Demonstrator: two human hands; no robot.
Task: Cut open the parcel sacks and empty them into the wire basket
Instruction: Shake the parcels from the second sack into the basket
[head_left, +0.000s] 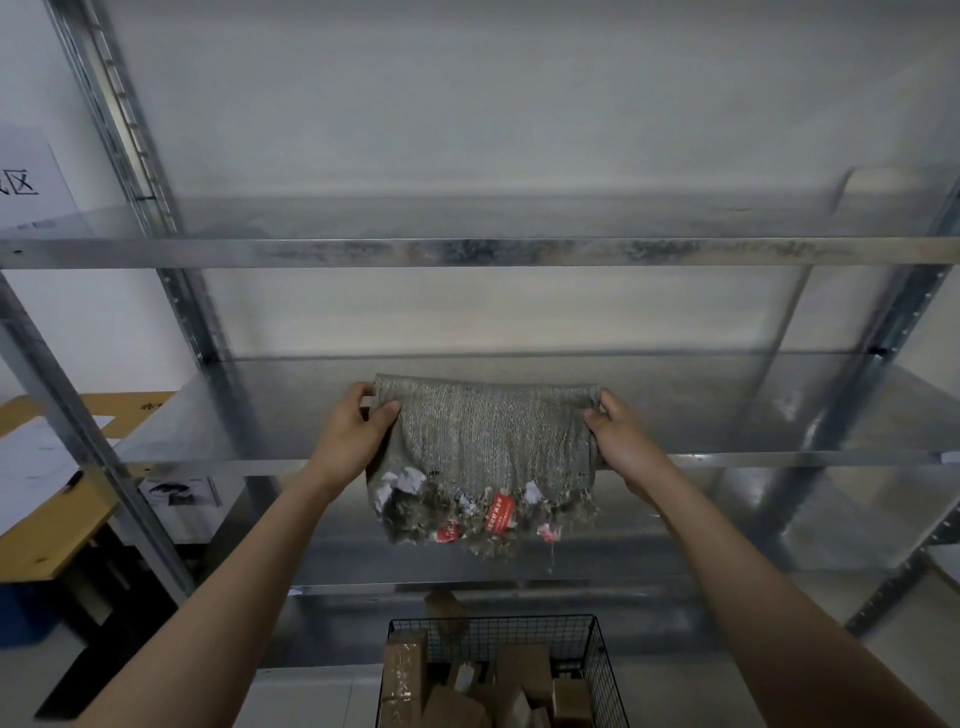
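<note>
A grey woven parcel sack (485, 447) hangs upside down in front of the metal shelves, its frayed open end with red and white labels pointing down. My left hand (358, 431) grips its upper left corner and my right hand (621, 439) grips its upper right corner. Below it stands the black wire basket (605, 670), holding several brown cardboard parcels (522, 670). One brown parcel (444, 605) is blurred just above the basket's far rim.
A galvanised metal shelving rack (478, 252) fills the view behind the sack. At the left stands a wooden table (62, 540) with papers and a pen, a blue bin (26, 616) under it. A paper sign (26, 182) hangs on the left wall.
</note>
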